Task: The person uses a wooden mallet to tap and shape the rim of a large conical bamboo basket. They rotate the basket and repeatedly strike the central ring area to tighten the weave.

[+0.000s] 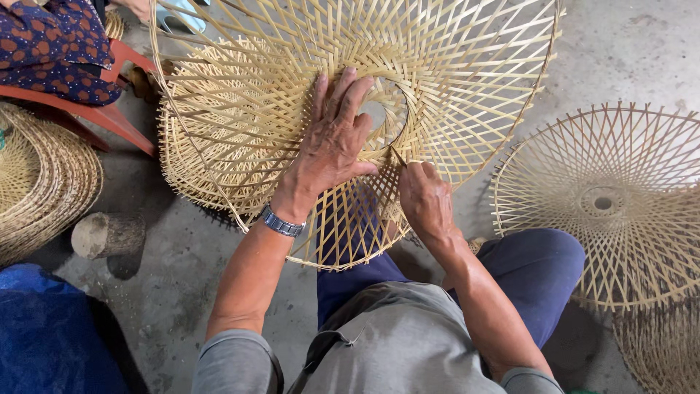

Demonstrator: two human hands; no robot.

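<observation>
a seated person in blue trousers and a grey top works on a bamboo frame [452,80] — a wide, open lattice of thin pale strips with a round hole at its centre — propped against the knees and filling the middle and far part of the scene. the left hand [334,142], a metal watch [281,222] at its wrist, lies flat and spread wide on the weave just left of the hole, fingers pointing far, gripping nothing. the right hand [425,198] is curled nearly into a fist just near the hole, pinching a thin dark tool [397,155] whose tip touches the strips at the ring's rim; what kind of tool it is cannot be told.

behind the frame, to the left, sits a stack [193,157] of similar woven pieces on the concrete floor [627,51]. to the right lies another finished lattice disc [620,201], flat on the floor, well apart from the hands. at the far left — a red chair [109,113] with a second person in a dark patterned garment [55,44], a coiled woven mat [40,182] near it, and a short log [109,233] standing beside a blue sheet [51,335] in the near-left corner.
</observation>
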